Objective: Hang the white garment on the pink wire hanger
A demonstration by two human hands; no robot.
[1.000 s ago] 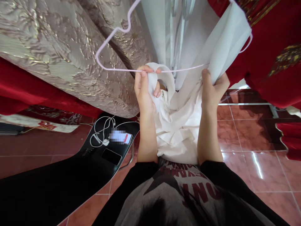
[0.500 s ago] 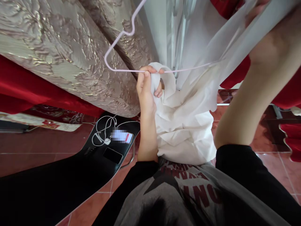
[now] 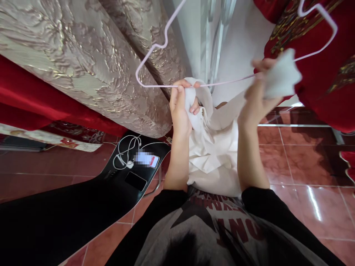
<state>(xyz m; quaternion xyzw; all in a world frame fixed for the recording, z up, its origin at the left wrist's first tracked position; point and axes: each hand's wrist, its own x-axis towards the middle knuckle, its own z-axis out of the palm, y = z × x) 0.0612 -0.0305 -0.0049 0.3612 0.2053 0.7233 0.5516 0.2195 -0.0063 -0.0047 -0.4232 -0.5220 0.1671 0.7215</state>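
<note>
A pale pink hanger [image 3: 157, 86] spans the upper middle, its long lower bar running across in front of me. My left hand [image 3: 179, 111] is closed around that bar and a fold of white cloth [image 3: 213, 164], which loops over the bar there. The rest of this thin fabric lies bunched across my lap. Near the right part of the bar, my right hand [image 3: 253, 101] is blurred by motion. It grips another part of the cloth, whose end sticks out past the fingers to the right.
To my left is a black chair [image 3: 83, 199], with a lit phone [image 3: 149, 159], a dark phone [image 3: 135, 181] and white cables [image 3: 127, 147] on it. Shiny embossed beige fabric [image 3: 83, 66] hangs at upper left. Red embroidered fabric [image 3: 313, 81] hangs at right.
My right hand has come down and inward from the upper right, bringing the stretched cloth to the hanger's bar. The hanger's right end now shows. My left hand keeps its grip.
</note>
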